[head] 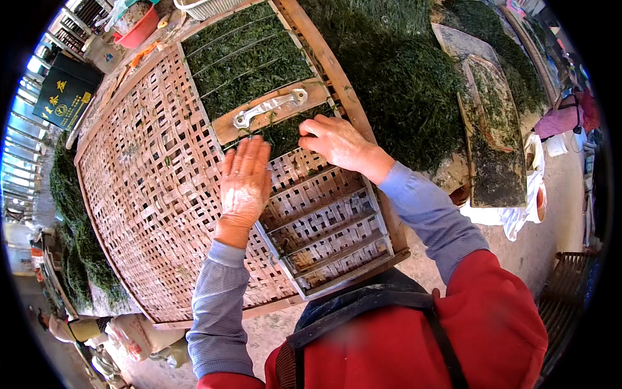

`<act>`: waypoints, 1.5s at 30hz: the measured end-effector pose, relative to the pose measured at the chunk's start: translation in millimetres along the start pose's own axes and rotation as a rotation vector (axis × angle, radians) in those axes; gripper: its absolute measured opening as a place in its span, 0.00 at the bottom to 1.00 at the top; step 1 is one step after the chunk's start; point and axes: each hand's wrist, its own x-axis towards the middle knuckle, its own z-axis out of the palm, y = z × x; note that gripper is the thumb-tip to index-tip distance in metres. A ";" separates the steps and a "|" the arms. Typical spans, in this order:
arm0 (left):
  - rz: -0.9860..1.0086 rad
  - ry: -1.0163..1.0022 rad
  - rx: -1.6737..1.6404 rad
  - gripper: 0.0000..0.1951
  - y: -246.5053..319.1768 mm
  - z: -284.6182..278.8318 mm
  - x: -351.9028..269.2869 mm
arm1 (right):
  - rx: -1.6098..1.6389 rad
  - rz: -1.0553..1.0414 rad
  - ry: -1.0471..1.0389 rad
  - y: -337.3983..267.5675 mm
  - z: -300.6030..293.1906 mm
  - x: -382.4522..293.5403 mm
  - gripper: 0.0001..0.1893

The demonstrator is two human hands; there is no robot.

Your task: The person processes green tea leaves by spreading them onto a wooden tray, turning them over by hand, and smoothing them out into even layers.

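Note:
A narrow frame (pixel 335 210) with thin crossbars lies on a woven bamboo drying rack (pixel 155 170). Dark green, stringy seaweed (pixel 248 63) fills its far sections, and the near sections show bare weave. Across the frame rests a wooden board with a metal pull handle (pixel 270 108). My left hand (pixel 247 180) lies flat, palm down, fingertips at the frame's left side beside the seaweed just below the board. On the right, my right hand (pixel 335 143) has curled fingers at the edge of that same strip. Whether it pinches any strands is hidden.
A large heap of seaweed (pixel 388 73) lies right of the rack, with worn wooden boards (pixel 491 112) beyond it. More seaweed (pixel 73 209) hangs at left. At the back stand a red basin (pixel 138 31), a white basket (pixel 209 7) and a dark green printed box (pixel 65 92).

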 end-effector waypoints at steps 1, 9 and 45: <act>0.075 0.035 -0.056 0.25 3.6 0.9 2.4 | 0.120 0.068 -0.020 3.7 3.9 4.0 0.06; -0.105 -0.036 -0.190 0.23 -0.8 25.9 -7.1 | 0.348 0.441 0.086 -12.9 -6.7 61.7 0.12; -0.185 -0.056 0.141 0.51 -11.0 35.4 34.3 | -0.265 0.775 -0.315 205.5 -23.9 -80.4 0.29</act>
